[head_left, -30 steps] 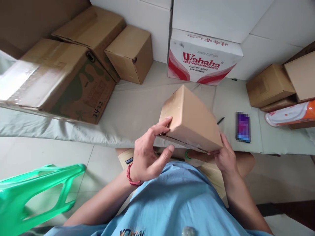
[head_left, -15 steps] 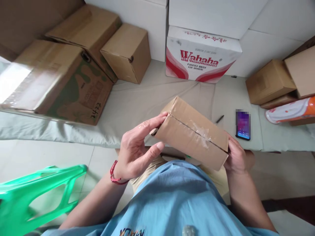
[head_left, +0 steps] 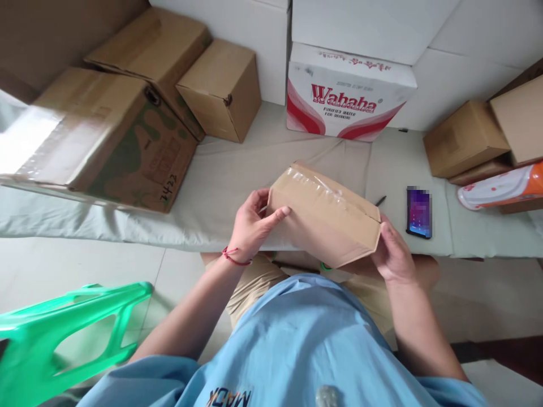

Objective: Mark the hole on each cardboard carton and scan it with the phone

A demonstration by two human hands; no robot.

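1. The left hand point(head_left: 250, 226) is partly curled, thumb on the near face and fingers behind the left end of the small carton point(head_left: 318, 220); the right hand point(head_left: 392, 251) cups its opposite end.
2. Since half a second ago, the carton has rolled: its taped seam now lies along the top and a plain face meets the wearer, so another side is on view.
3. It is tilted above the cloth's near edge, seam closed, contents hidden.
4. From it, the Wahaha box point(head_left: 345, 104) stands at 12 o'clock, the phone point(head_left: 419, 213) at 3, the green-printed carton point(head_left: 139, 152) at 9 to 10; both boxes' contents are unseen.
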